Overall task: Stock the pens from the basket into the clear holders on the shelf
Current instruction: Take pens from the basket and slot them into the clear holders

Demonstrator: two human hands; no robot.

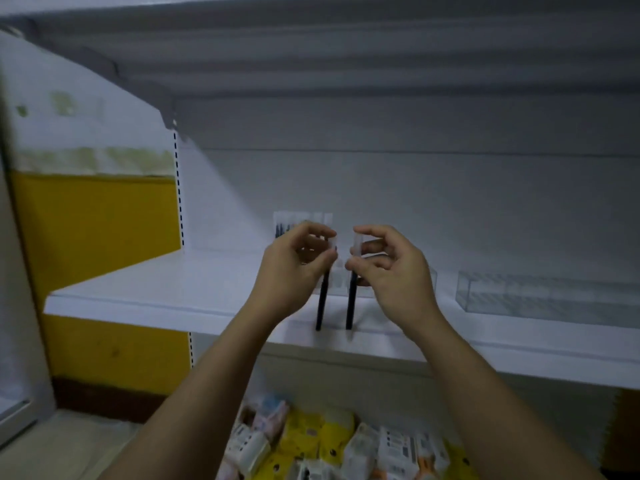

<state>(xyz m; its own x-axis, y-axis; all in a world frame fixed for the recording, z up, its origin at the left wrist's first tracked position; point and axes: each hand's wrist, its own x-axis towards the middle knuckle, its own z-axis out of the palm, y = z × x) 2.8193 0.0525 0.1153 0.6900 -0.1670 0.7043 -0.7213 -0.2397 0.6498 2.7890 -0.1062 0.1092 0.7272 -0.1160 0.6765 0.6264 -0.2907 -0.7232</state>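
My left hand (294, 265) pinches the pale cap end of a black pen (322, 306) that hangs straight down in front of the white shelf (156, 289). My right hand (391, 268) grips a second black pen (350, 306) the same way, a few centimetres to the right. Both pens are upright and parallel, their lower tips level with the shelf's front edge. Behind my left hand stands a clear holder (301, 223) with several dark pens in it, near the back wall. Another clear holder (540, 292) lies empty on the shelf at the right. The basket is out of view.
Below the shelf lies a heap of small packaged goods (329, 441) in white, yellow and pink. A yellow wall panel (100, 220) and a slotted upright (178, 188) stand at the left. A higher shelf (346, 53) overhangs the space.
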